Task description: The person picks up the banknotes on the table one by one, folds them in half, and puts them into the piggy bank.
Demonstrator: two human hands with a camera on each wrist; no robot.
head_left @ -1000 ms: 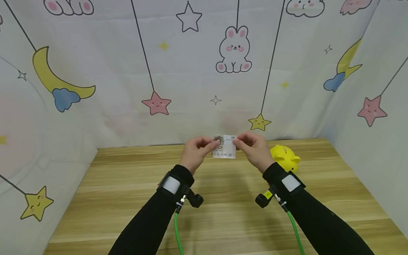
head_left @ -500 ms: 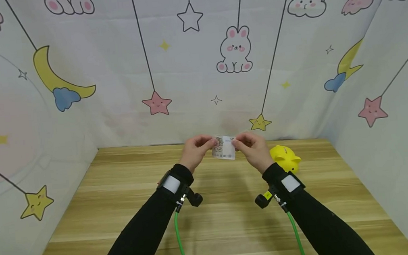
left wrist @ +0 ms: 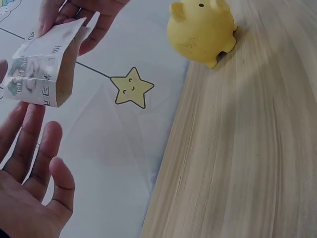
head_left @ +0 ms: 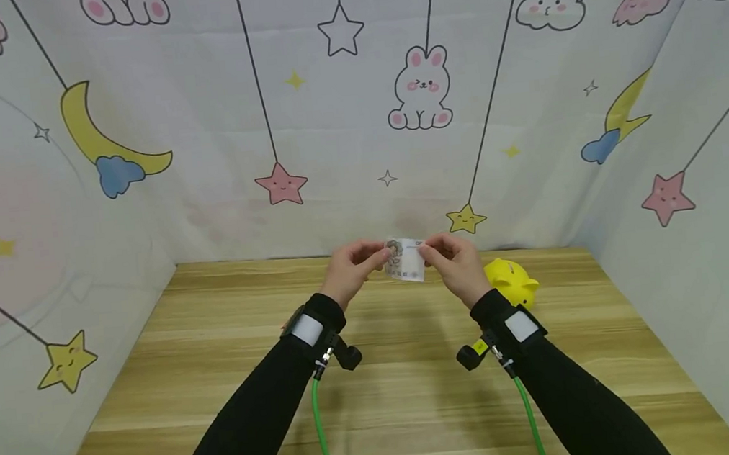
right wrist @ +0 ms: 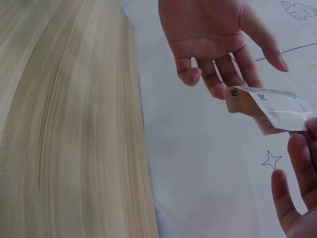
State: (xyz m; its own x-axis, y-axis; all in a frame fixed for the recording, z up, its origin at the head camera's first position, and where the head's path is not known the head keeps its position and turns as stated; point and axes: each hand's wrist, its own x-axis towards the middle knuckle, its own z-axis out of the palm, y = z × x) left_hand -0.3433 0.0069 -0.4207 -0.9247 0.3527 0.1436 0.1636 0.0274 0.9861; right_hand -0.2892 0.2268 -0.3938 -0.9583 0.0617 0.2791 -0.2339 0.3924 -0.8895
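A small folded banknote [head_left: 405, 260], pale with a printed portrait, is held up above the far part of the table. My left hand [head_left: 352, 272] holds its left edge, the thumb overlapping that edge in the head view. At the upper right edge my right hand [head_left: 455, 266] pinches it between thumb and fingers. Close up in the left wrist view, the banknote [left wrist: 42, 69] shows a fold with a gap between its layers and a brownish inner side. In the right wrist view the left hand's fingers [right wrist: 250, 74] reach the near fold, the lower fingers spread.
A yellow piggy bank [head_left: 511, 281] with a slot on top stands just behind my right wrist. The wooden table [head_left: 406, 404] ends at a cartoon-printed cloth wall [head_left: 219, 124]. Green cables [head_left: 322, 433] trail from both wrist cameras. A bit of something orange peeks out beside my left wrist.
The banknote has shifted slightly right, so less of it lies under the left thumb. The hands stay nearly in place, and the piggy bank has not moved.
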